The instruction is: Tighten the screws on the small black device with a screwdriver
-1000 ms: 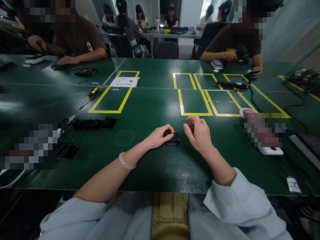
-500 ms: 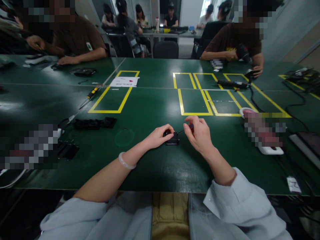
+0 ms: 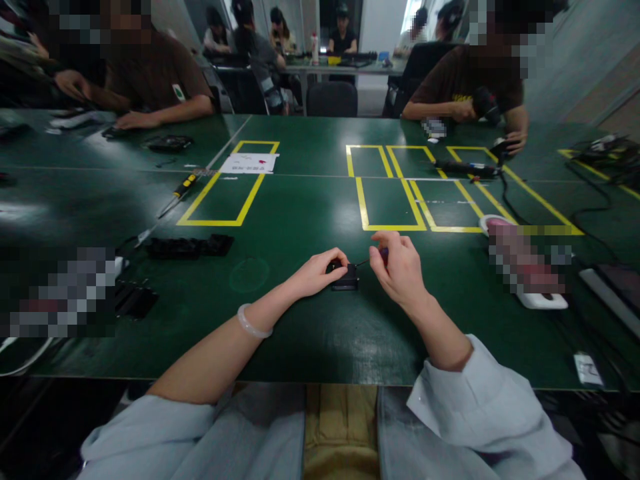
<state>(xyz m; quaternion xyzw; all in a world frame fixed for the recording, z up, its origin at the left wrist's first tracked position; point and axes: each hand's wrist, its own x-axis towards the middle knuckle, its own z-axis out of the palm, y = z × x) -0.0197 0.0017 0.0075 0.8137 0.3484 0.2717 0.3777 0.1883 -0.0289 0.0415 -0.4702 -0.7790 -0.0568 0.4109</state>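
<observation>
A small black block-shaped part rests on the green tabletop in front of me. My left hand is closed round its left side, thumb and fingers pressed on it. In my right hand is a screwdriver with a dark handle, pinched between thumb and fingers. Its thin shaft points left and reaches the right side of the black part; the tip's exact contact is too small to make out. A pale bracelet circles my left wrist.
Dark black pieces lie to the left, beyond a yellow-handled screwdriver. White-edged, blurred-out objects sit at both sides. A black corded tool lies at the far right. Two people in brown shirts work opposite.
My right hand and the screwdriver have barely shifted. My left hand and the black part stay in place. The far-left person's hand has moved slightly.
</observation>
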